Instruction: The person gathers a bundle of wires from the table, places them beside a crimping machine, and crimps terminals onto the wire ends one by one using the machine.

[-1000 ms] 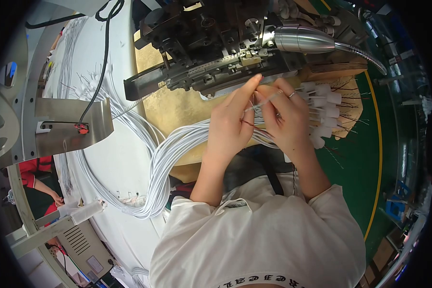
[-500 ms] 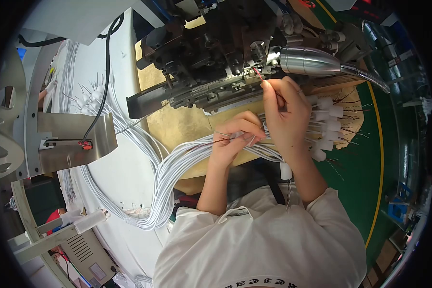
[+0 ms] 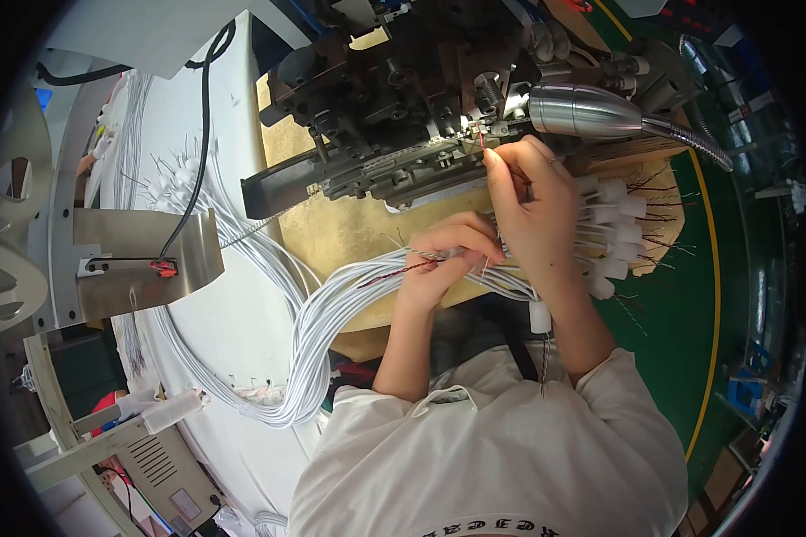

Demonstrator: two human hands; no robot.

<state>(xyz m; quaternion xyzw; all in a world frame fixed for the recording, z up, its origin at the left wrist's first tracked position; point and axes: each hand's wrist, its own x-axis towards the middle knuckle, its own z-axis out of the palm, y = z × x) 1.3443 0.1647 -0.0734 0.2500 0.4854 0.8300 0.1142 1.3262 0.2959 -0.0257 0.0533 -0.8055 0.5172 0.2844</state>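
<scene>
My right hand (image 3: 535,192) pinches a thin red wire (image 3: 482,141), whose end is at the front of the dark machine (image 3: 394,98). My left hand (image 3: 448,259) is closed on twisted wires (image 3: 401,271), red-dark and light ones, that stick out to its left. It lies over the bundle of white cables (image 3: 309,349), lower and to the left of my right hand. A white cylindrical piece (image 3: 539,317) hangs below my hands with a twisted wire coming out of it. More white cable ends (image 3: 620,224) with dark twisted wires lie right of my right wrist.
A silver lamp head (image 3: 585,111) on a flexible neck stands right of the machine. A metal bracket (image 3: 143,268) and a black cable (image 3: 197,161) are at the left. Another cable bundle (image 3: 184,183) lies behind. Part of another person (image 3: 107,400) shows at far left.
My hands have separated: the right moved up to the machine with a red wire, the left down over the cables. The hanging white piece has come into view. The view has shifted slightly.
</scene>
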